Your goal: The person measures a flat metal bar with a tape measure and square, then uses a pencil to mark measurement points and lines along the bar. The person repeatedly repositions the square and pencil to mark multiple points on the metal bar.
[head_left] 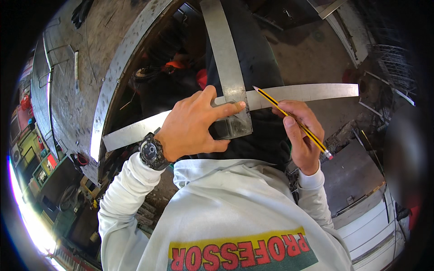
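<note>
A long, flat metal strip (312, 93) runs crosswise in front of me, over my dark-clothed legs. Across it lies a metal square (224, 49), a wide pale blade pointing away from me with a dark, ribbed block at its near end. My left hand (192, 122) clamps the square against the strip: index finger on the blade, thumb at the block's near edge, other fingers partly hidden. In my right hand (304, 131) is a yellow and black pencil (291, 116), gripped between thumb and fingers. Its tip is beside the blade's right edge, near the strip; contact cannot be told.
At the left stands a worn workbench (101, 45) with a curved-looking metal edge and a dark glove (81, 13) on it. A grey flat panel (350, 174) lies low at the right. Dark wire bundles (393, 63) are at the far right.
</note>
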Available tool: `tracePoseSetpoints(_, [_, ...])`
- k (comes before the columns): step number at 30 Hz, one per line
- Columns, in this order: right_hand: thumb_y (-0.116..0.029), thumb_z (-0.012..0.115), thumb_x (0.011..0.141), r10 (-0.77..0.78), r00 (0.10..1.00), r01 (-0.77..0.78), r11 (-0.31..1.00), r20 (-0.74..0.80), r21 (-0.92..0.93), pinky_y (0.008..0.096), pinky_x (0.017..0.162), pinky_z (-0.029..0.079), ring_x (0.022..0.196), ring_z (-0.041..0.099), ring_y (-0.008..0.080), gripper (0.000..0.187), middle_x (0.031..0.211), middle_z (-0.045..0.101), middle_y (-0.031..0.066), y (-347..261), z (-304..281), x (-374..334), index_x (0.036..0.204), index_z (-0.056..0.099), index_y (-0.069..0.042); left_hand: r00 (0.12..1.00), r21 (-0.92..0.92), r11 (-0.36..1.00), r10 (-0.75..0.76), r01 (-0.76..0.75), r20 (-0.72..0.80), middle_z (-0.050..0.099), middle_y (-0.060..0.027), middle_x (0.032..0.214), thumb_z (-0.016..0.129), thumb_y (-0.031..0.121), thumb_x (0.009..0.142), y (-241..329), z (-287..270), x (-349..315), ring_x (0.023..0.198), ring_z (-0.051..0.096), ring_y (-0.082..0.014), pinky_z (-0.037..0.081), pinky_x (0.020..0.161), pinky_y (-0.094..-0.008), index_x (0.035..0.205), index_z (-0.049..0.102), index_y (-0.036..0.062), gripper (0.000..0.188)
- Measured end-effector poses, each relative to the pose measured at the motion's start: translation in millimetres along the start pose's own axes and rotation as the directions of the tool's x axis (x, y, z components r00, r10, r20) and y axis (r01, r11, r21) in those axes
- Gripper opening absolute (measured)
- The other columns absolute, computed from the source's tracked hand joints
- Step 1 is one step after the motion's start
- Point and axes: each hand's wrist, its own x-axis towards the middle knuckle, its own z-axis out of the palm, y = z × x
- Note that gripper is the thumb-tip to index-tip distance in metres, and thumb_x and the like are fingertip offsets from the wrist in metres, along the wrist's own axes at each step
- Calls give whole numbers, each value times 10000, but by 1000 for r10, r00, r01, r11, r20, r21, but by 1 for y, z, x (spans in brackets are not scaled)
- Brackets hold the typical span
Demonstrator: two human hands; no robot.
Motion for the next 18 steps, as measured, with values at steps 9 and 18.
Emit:
tracePoseSetpoints(9, [-15, 629, 916, 8, 999, -8, 1000, 31, -19, 320, 903, 497, 993, 651, 223, 233, 1107, 683, 144, -1, 15, -13, 1147, 654, 8, 985, -5, 999, -40, 42, 165, 458, -102, 911, 839, 345, 610, -9, -26, -8, 801, 551, -285, 482, 704, -387, 1346, 673, 282, 757])
tracePoseSetpoints(18, [-27, 680, 847, -111, 991, 125, 971, 74, -206, 396, 919, 490, 973, 659, 305, 279, 1039, 714, 116, -2, 27, -10, 1125, 676, -43, 992, 13, 1000, -2, 0, 126, 441, -89, 904, 879, 318, 558, -17, -21, -14, 749, 518, -267, 452, 665, -375, 1349, 685, 277, 815])
